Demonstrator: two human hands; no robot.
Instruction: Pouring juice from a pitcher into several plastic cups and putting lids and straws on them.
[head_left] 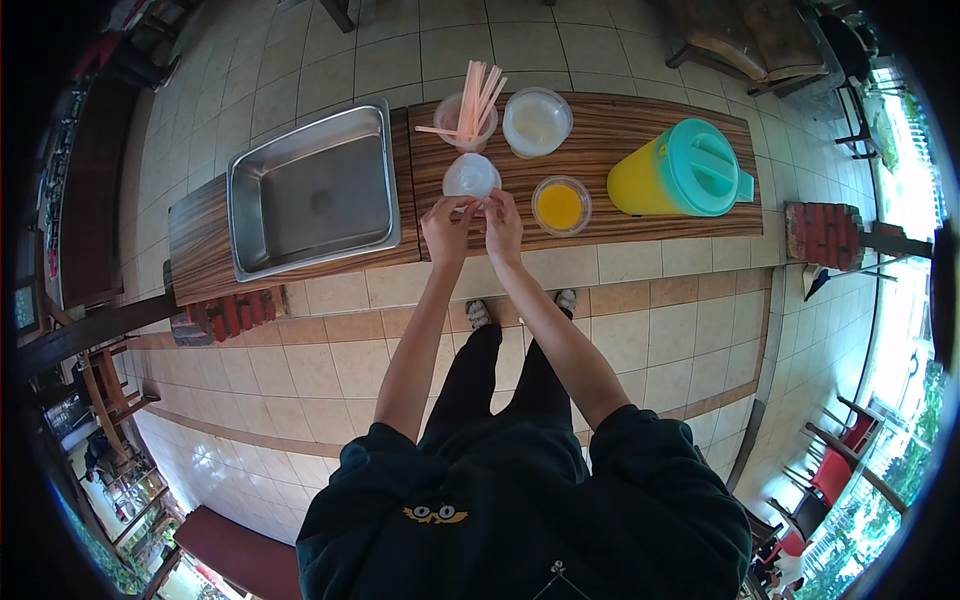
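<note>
Over the striped wooden counter I hold a clear, round plastic lid (472, 174), which looks like a cup lid. The fingers of my left hand (446, 226) pinch its near edge. Beside it, my right hand (504, 222) pinches the same edge, and the two hands' fingertips almost meet. A clear cup of orange drink (560, 206) stands just right of my right hand. Beyond the lid is a clear tub (452, 118) with several pink straws (478, 100) leaning in it. To its right sits a round clear container (537, 122) whose whitish contents I cannot make out.
A rectangular steel pan (315, 195) sits on the counter's left part. On the right stands a yellow pitcher (636, 182) with a turquoise lid (697, 167). The wooden counter top (590, 108) ends at a tiled ledge (630, 262) in front of me.
</note>
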